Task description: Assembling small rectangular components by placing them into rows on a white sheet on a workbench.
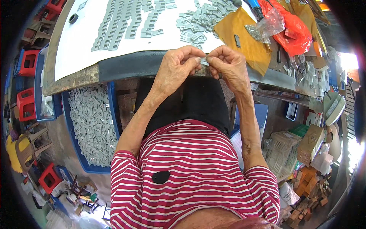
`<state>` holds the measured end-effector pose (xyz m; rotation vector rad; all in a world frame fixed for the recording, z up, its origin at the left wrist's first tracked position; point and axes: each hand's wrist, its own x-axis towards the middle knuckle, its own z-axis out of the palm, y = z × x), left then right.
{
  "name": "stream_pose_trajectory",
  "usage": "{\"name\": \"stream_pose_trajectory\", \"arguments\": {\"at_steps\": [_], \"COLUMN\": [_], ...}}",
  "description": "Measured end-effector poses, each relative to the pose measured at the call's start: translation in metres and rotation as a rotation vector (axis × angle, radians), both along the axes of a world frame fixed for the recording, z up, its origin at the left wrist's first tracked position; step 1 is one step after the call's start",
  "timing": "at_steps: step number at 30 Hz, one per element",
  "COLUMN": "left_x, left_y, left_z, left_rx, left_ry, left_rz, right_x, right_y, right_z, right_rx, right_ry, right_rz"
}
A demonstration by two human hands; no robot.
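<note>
At the table's front edge my left hand (176,69) and my right hand (229,67) meet, each closed in a pinch on one small flat grey plastic piece (204,61). Thumbs and fingertips cover much of it, so its details are hard to make out. Just beyond my hands, a loose pile of similar grey pieces (198,23) lies on the white sheet (82,45). Farther left, more of these pieces (118,23) are laid out in neat slanting rows. A brown-yellow sheet (244,34) with a small dark part on it lies beyond my right hand.
Below the table on the left stands a blue bin (100,168) full of grey pieces. A red plastic bag (293,34) and a see-through bag of small parts (263,30) lie at the table's right. Red stools (28,63) stand at far left; crates and boxes (282,149) crowd the right.
</note>
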<state>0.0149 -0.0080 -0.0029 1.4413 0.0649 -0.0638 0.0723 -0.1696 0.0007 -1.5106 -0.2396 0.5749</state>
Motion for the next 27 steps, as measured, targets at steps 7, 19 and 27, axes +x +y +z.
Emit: {"name": "stream_pose_trajectory", "arguments": {"at_steps": [7,19,27], "left_x": [-0.002,0.02,0.082], "left_y": [0.006,0.024,0.067], "left_z": [0.009,0.003,-0.018], "left_rx": [0.422,0.657,0.971], "left_ry": [-0.13,-0.423,-0.513], "left_rz": [-0.02,0.104,0.348], "right_x": [0.004,0.029,0.024], "right_y": [0.004,0.02,-0.003], "right_z": [0.005,0.003,0.005], "right_rx": [-0.051,0.045,0.011], "right_ry": [-0.08,-0.072,-0.166], "right_rz": [0.007,0.042,-0.065]}}
